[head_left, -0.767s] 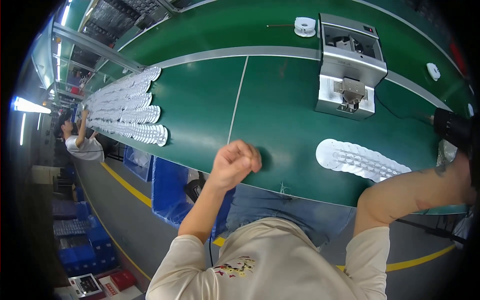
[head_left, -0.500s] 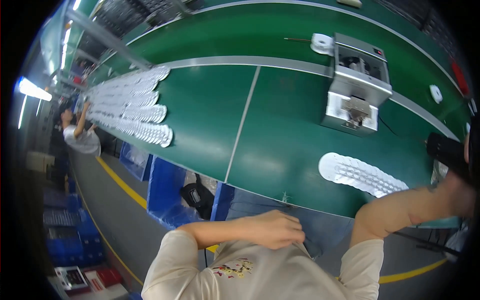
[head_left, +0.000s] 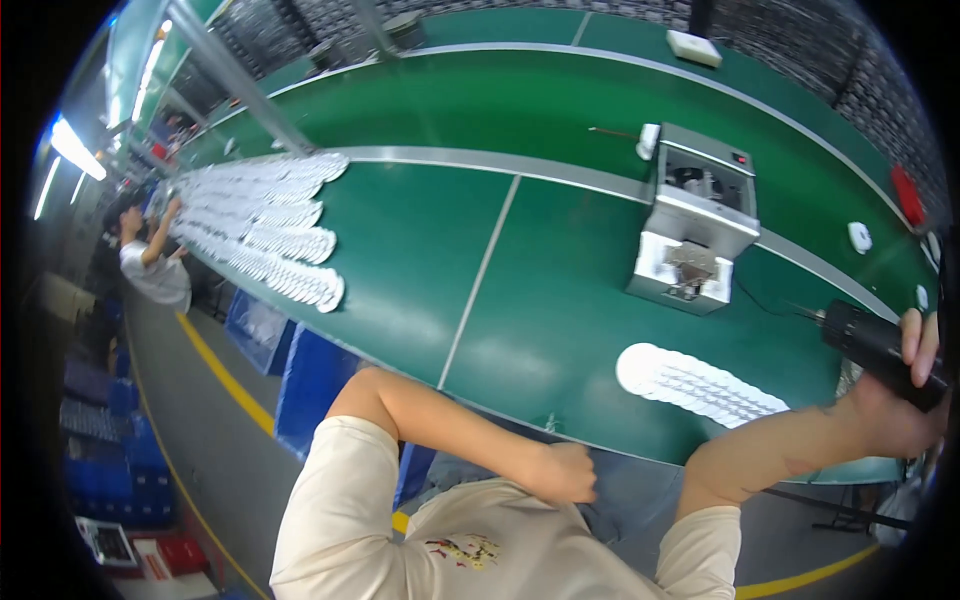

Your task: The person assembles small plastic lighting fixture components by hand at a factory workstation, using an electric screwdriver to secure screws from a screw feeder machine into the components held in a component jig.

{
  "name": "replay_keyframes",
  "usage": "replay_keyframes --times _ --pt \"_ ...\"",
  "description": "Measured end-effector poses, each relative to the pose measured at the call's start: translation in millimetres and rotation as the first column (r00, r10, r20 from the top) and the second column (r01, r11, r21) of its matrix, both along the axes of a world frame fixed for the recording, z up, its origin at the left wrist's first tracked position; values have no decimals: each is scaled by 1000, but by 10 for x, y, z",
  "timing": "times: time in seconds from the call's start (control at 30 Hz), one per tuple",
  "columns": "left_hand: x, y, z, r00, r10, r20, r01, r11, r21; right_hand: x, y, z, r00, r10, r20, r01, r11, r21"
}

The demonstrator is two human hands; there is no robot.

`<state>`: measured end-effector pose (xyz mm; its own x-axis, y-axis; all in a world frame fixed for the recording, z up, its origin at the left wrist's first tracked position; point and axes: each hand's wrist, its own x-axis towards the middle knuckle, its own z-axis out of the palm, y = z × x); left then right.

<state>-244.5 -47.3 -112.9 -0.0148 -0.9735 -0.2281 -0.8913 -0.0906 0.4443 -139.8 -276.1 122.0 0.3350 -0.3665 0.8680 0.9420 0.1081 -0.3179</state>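
My right hand (head_left: 893, 412) is wrapped round a black electric screwdriver (head_left: 868, 338) at the far right. The screwdriver's bit points left over the green table. My left hand (head_left: 570, 473) is closed in front of my torso, near the table's front edge, its fingertips out of sight. Whatever it may hold is hidden. A fanned row of overlapping white round pieces (head_left: 700, 385) lies on the table left of my right forearm. Beyond it stands a grey metal machine (head_left: 695, 220) with an opening in its upper part.
Long rows of similar white pieces (head_left: 290, 275) cover the table at the left, where another person (head_left: 155, 260) reaches over them. Blue bins (head_left: 310, 385) stand below the table's front edge. A metal rail (head_left: 430, 156) runs behind the green tabletop (head_left: 410, 250). A white spool (head_left: 648, 141) sits behind the machine.
The screwdriver in my right hand has come further into view. My left hand has lowered a little, its elbow rising and covering part of the blue bin. The whole view has shifted slightly.
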Motion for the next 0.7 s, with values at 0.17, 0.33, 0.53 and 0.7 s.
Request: replay_keyframes --times 0.17,0.33,0.53,0.7 --pt "-32 -38 -528 986 -167 -2 166 981 98 -51 -66 -130 937 330 -111 -311 936 163" --pt "144 -70 -264 919 -198 -340 261 954 149 -153 41 -90 940 291 -176 -287 957 48" --pt "186 -17 -160 930 -261 -259 295 950 102 1 255 -12 914 406 -5 -406 913 37" --pt "124 8 -211 929 -217 -301 249 966 70 -139 -36 -117 668 724 174 -743 661 102"
